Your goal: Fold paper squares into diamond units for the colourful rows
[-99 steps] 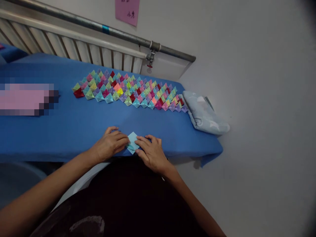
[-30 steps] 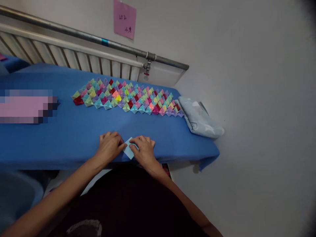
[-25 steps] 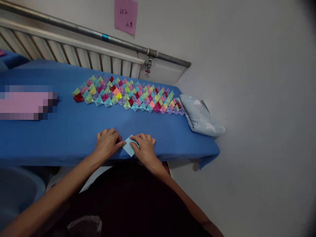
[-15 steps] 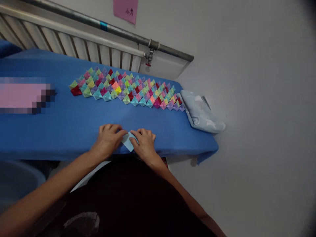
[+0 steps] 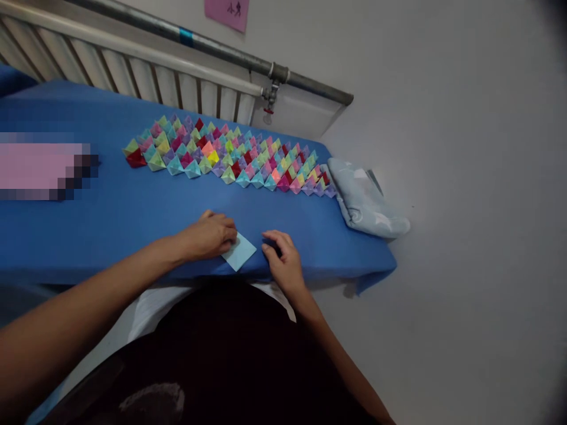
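A light blue square of origami paper (image 5: 240,252) lies on the blue cloth near its front edge, turned with one corner toward me. My left hand (image 5: 215,233) rests on the paper's left side, its fingers curled together and pressed on it; the fingertips partly cover that side. Just right of the paper is my right hand (image 5: 284,260), apart from it, with thumb and fingers spread and nothing between them. Beyond both hands stand rows of folded paper pieces (image 5: 230,158) in many colours.
The blue cloth (image 5: 133,218) covers a long surface. A folded light blue patterned fabric (image 5: 367,195) sits at its right end, and a blurred pink thing (image 5: 39,168) at the left. Behind run a radiator (image 5: 163,82), a pipe (image 5: 230,53) and a valve (image 5: 270,105).
My right hand has let go of the paper and moved right. My left hand has shifted right over the paper's left side, and more of the sheet shows.
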{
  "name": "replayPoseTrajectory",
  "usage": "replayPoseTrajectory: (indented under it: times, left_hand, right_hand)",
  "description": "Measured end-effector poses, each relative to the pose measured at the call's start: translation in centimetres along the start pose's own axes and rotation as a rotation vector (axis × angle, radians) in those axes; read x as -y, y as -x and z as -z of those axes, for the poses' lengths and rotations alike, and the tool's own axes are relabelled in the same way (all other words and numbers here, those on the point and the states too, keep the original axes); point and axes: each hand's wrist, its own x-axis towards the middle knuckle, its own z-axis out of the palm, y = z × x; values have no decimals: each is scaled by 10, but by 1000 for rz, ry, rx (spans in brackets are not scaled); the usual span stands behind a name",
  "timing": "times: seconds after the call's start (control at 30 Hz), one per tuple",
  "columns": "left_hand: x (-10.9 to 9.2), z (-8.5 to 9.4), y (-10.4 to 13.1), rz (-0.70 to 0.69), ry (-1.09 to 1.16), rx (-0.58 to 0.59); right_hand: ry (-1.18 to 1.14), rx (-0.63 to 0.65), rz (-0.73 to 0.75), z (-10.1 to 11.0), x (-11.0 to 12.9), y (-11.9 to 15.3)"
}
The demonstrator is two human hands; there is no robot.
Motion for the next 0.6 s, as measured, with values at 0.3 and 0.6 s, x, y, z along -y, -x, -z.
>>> replayPoseTrajectory:
  times: [0.3,0.6]
  left_hand:
    - [-3,30,-41,67,50,299]
    - [14,20,-44,341,363,244]
  right_hand:
    - [-43,-23,8,4,-2,5]
    - [-61,-30,-43,4,4,5]
